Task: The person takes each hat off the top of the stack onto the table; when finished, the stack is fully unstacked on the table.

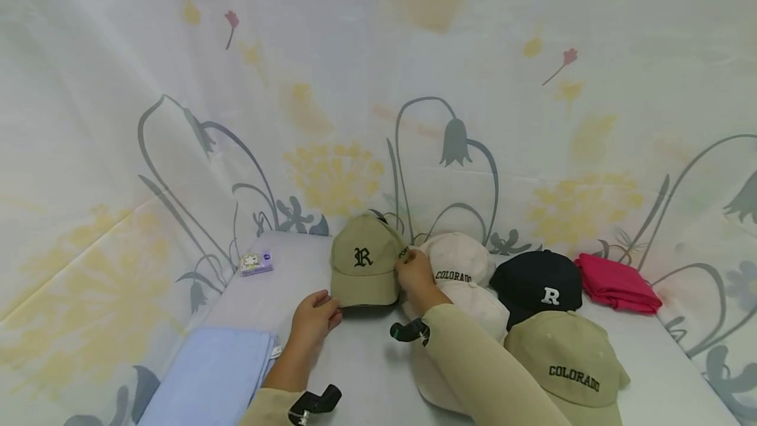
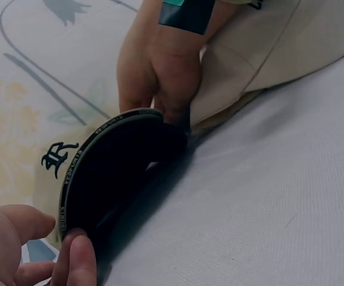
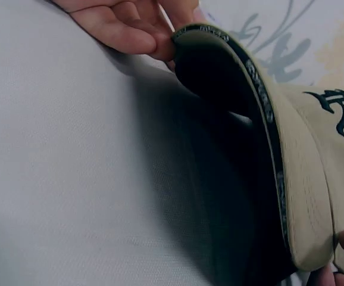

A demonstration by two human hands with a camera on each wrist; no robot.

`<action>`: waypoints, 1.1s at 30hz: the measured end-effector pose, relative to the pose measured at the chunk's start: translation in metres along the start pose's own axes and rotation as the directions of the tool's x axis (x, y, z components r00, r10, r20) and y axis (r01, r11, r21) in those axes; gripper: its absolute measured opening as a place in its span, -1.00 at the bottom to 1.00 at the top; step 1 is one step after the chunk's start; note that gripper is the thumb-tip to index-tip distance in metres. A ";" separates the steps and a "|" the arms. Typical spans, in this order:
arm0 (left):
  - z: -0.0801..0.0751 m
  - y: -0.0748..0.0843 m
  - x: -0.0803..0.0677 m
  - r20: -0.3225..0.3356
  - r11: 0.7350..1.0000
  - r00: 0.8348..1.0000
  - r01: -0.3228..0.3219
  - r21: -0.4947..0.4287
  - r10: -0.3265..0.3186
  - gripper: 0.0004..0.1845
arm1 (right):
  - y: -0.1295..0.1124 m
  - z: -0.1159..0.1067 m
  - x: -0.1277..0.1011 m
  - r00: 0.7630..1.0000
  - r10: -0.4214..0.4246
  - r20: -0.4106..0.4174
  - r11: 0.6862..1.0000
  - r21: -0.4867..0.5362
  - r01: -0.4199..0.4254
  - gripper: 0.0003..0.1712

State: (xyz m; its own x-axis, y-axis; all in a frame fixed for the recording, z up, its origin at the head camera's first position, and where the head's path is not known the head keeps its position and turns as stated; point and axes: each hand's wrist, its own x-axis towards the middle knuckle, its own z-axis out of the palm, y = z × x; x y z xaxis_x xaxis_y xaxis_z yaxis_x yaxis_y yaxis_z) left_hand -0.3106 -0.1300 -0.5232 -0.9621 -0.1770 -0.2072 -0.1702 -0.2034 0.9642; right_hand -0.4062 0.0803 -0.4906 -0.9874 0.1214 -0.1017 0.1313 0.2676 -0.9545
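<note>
A khaki baseball cap (image 1: pixel 363 268) with a dark letter R on its front stands in the middle, near the back of the white surface (image 1: pixel 367 380), brim toward me. My left hand (image 1: pixel 312 321) pinches the left corner of its brim, fingertips under the edge in the left wrist view. At the opposite side, my right hand (image 1: pixel 418 278) grips the cap between thumb and fingers where brim and crown meet. The dark underside of the brim (image 3: pixel 219 71) shows in the right wrist view. Just right of my right hand sits a cream cap (image 1: pixel 455 258) lettered COLORADO.
More cream caps (image 1: pixel 476 304) lie in front, partly behind my right sleeve. Farther right are a black cap (image 1: pixel 535 281), a khaki COLORADO cap (image 1: pixel 562 347) and a folded red cloth (image 1: pixel 618 284). A folded blue cloth (image 1: pixel 207 373) and a small purple packet (image 1: pixel 256 263) lie left.
</note>
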 end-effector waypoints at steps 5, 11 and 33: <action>0.000 0.001 -0.001 0.007 1.000 1.000 -0.002 -0.019 0.002 -0.41 | 0.001 0.000 -0.003 1.000 -0.016 0.005 0.998 0.055 0.016 -0.24; 0.000 0.002 -0.002 0.005 0.999 1.000 0.011 -0.053 -0.011 -0.41 | 0.002 0.001 -0.005 1.000 -0.021 -0.002 0.994 0.104 0.021 -0.23; -0.014 0.004 -0.017 0.026 1.000 0.999 0.024 -0.008 -0.024 -0.44 | 0.000 0.005 -0.022 0.997 -0.058 -0.044 0.983 0.171 0.065 -0.35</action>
State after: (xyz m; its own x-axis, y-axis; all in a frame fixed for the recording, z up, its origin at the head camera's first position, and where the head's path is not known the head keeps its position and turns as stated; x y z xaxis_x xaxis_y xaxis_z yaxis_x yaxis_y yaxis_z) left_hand -0.2917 -0.1410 -0.5177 -0.9630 -0.1465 -0.2260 -0.1920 -0.2149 0.9576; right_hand -0.3852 0.0729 -0.4899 -0.9885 0.1477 -0.0337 0.0499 0.1074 -0.9930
